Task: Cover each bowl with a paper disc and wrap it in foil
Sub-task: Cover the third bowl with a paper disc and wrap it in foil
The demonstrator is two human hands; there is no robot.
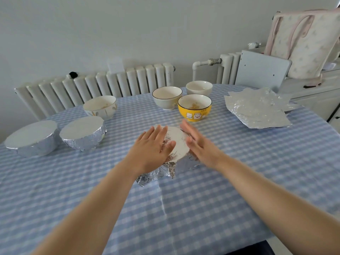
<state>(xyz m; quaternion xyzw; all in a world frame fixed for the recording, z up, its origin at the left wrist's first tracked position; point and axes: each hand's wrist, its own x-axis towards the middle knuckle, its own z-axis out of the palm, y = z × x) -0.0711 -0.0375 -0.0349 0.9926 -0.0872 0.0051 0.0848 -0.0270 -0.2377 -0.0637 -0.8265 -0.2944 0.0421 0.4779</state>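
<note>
A foil-covered bowl (179, 144) stands in the middle of the table, with crumpled foil hanging loose at its near side. My left hand (153, 148) lies flat on its top with straight fingers. My right hand (197, 142) presses edge-on against the bowl's right side, fingers straight. Two fully wrapped bowls (31, 138) (82, 133) sit at the left. Several uncovered bowls stand behind: a patterned white one (100, 106), a white one with a dark rim (167, 97), a plain white one (199, 87) and a yellow one (194, 107). Loose foil sheets (257, 109) lie at the right.
A blue-checked cloth covers the table (184, 208). White radiators (103, 85) run along the wall behind it. A grey chair back (261, 69) and a cabinet bearing a pale cloth bag (305, 43) stand at the far right.
</note>
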